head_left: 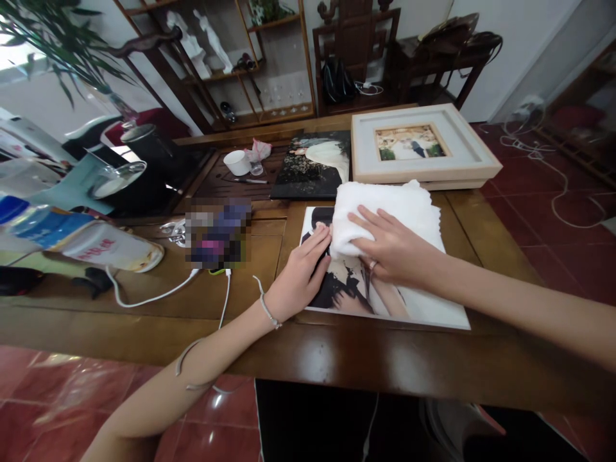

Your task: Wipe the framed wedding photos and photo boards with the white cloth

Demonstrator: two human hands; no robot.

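A large photo print [349, 289] lies flat near the front edge of the wooden table. My right hand [392, 244] grips a folded white towel [409, 204] and presses it on the print's upper part, hiding much of the picture. Stretched out flat, my left hand [302, 274] rests on the print's left side, its fingertips close to the towel's left edge. Behind the print lies a dark photo panel [312, 163]. Beside that panel, at the back right, a light wood frame [423, 172] holds a smaller picture.
On the left of the table [289, 359] are a bottle [110, 244], a pixelated object [219, 234] with white cables [144, 303], and a dark pot [154, 151]. A white cup [237, 162] stands farther back. Chairs and shelves are beyond the table.
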